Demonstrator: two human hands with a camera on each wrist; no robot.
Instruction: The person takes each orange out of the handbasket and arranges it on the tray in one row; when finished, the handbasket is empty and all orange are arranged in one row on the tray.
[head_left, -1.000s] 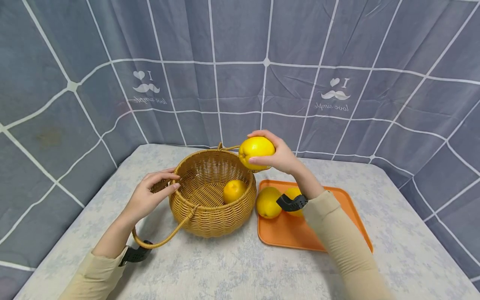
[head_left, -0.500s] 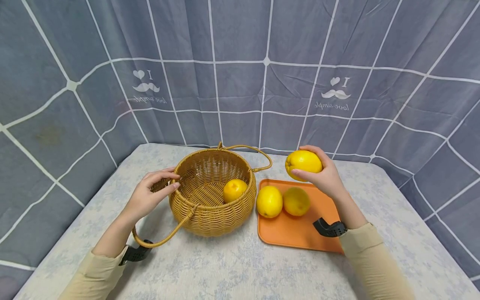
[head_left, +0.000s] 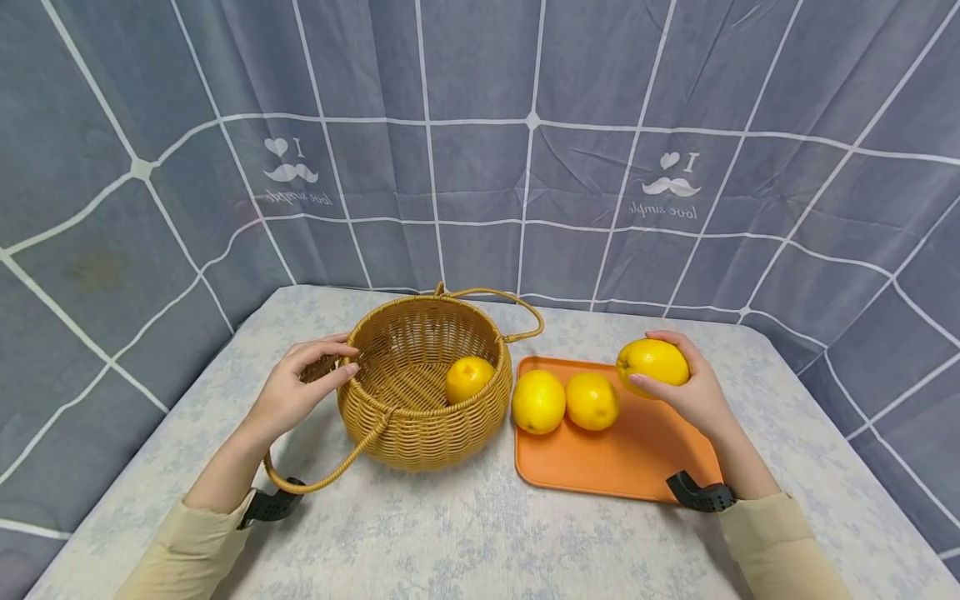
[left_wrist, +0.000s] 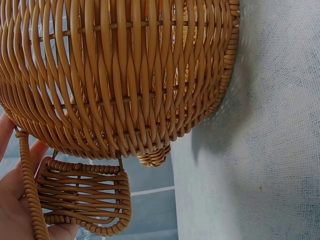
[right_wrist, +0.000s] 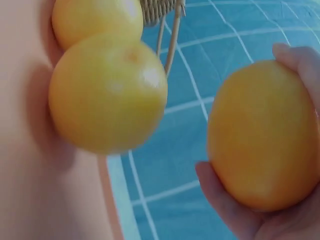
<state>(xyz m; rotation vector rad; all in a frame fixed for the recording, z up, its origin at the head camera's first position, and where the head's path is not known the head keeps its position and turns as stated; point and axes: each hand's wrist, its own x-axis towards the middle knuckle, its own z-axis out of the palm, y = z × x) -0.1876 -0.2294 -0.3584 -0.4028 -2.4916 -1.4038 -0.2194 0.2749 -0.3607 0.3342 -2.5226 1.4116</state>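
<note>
In the head view my right hand [head_left: 693, 383] grips a yellow lemon [head_left: 652, 362] above the right part of the orange tray [head_left: 622, 462]. The right wrist view shows thumb and fingers curved round this lemon [right_wrist: 265, 135]. Two more lemons lie side by side on the tray, a left one [head_left: 538, 402] and a right one [head_left: 592, 401]. My left hand [head_left: 296, 387] holds the wicker basket [head_left: 423, 437] by its left rim, around a small woven side tab [left_wrist: 82, 192]. Inside the basket rests one lemon [head_left: 468, 380], against the right wall.
One basket handle [head_left: 337, 475] hangs down at the front left near my left wrist; another handle [head_left: 525, 321] sticks out at the back right. The tray stands just right of the basket on a pale patterned tablecloth [head_left: 420, 533]. A grey checked curtain [head_left: 480, 183] encloses the table.
My right hand has carried its lemon from beside the basket's back-right rim rightward and down over the tray. The left hand and the basket stay put.
</note>
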